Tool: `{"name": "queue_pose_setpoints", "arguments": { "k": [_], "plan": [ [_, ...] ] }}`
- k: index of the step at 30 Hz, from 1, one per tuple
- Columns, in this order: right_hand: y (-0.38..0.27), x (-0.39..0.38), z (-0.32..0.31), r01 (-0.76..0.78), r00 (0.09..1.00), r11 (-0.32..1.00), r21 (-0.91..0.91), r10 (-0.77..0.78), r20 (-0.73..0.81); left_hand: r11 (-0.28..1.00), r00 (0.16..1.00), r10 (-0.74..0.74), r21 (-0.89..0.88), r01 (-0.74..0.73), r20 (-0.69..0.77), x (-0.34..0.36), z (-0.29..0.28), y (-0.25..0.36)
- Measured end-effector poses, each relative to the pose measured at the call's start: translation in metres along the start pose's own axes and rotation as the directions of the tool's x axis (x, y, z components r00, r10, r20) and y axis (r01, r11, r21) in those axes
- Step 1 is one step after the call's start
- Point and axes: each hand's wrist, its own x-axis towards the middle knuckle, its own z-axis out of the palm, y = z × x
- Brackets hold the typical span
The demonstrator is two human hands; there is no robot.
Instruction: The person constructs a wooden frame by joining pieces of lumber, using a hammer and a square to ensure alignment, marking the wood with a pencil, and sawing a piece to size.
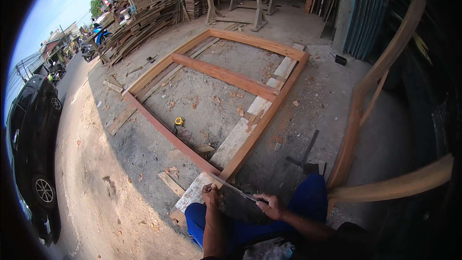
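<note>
A large wooden frame [254, 140] of reddish-brown beams lies on the ground before me, with one crossbar inside it. My right hand [270, 206] is wrapped round the dark handle of a handsaw [232, 188]. Its long, thin, pale blade reaches left across the frame's near corner. Close by, my left hand [210, 195] is closed at the beam end of that corner, beside the blade; its fingertips are partly hidden. A whitish plank [196, 193] supports the frame from beneath along its right side.
Inside the frame lies a yellow tape measure [179, 121]. A dark metal square [308, 151] rests on the ground to the right, near curved timbers [347, 149]. Sawhorses [236, 0] and stacked boards [139, 33] stand farther back. A black car [36, 149] is at the left.
</note>
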Motion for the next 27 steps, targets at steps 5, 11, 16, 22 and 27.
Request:
{"name": "queue_pose_setpoints", "arguments": {
  "k": [5, 11, 16, 22, 27],
  "plan": [
    [-0.022, -0.015, -0.044, -0.039, 0.946, 0.979, 0.202, 0.101, -0.307, 0.953, 0.975, 0.224, 0.21, -0.219, 0.002, 0.016, -0.004, -0.01],
    [0.044, 0.046, -0.045, -0.097, 0.848, 0.96, -0.263, -0.059, -0.527, 0.659, 0.971, 0.22, 0.719, -0.223, 0.099, 0.026, 0.026, -0.008],
    [0.098, 0.097, -0.056, -0.327, 0.886, 0.848, -0.417, 0.12, -0.449, 0.395, 0.798, 0.603, 0.871, -0.291, -0.007, 0.021, 0.051, -0.012],
    [0.101, 0.113, -0.081, -0.372, 0.926, 0.651, -0.661, 0.31, -0.217, 0.433, 0.808, 0.588, 0.856, -0.282, -0.031, 0.006, 0.057, -0.005],
    [0.134, 0.081, -0.192, -0.656, 0.751, 0.684, -0.319, 0.552, -0.362, 0.455, 0.819, 0.572, 0.85, -0.266, -0.049, 0.009, 0.053, 0.0]
  ]
}}
